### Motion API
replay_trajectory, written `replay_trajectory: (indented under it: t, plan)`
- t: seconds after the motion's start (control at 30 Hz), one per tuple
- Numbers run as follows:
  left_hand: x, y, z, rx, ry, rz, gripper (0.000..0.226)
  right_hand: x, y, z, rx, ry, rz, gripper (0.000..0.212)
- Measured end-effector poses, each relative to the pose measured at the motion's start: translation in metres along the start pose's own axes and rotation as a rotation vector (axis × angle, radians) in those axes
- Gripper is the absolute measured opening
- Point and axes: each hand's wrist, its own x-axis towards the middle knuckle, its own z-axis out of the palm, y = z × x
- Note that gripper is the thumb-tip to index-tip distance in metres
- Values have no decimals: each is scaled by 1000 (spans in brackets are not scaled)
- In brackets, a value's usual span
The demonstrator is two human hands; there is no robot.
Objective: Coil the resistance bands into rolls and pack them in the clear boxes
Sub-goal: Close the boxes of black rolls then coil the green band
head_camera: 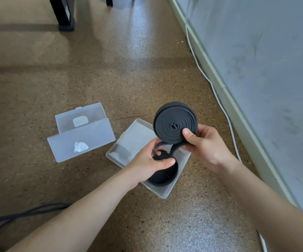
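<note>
Clear plastic box (129,135) lies open just beneath our fingers. Above it the black band (172,119), mostly rolled, looks soft, rubbery and springy, likely to uncoil if freed, so we judge the flat faces the place to pinch. Our right hand (207,144) clamps the roll so, thumb (188,132) on its face. Our left hand (147,160) curls its fingers round the loose tail (174,149) below.

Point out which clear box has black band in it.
The clear box nearer the wall: black band lies in it. The left box, lid open, holds only white scraps.
</note>
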Motion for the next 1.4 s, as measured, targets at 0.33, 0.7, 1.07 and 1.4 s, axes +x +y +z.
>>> replay_trajectory:
  t: [0.33,0.7,1.07,1.4]
  plan:
    - [-24,35,-31,-273,209,4,29,-14,-4,23,223,-13,119,14]
    - [-49,49,-37,-146,461,25,26,-23,-8,51,260,-80,170,17]
    - [-56,60,-46,-320,301,-74,23,-28,-3,49,144,-122,155,14]
    - [-57,46,-51,-120,434,-59,12,-20,-1,39,82,-145,334,32]
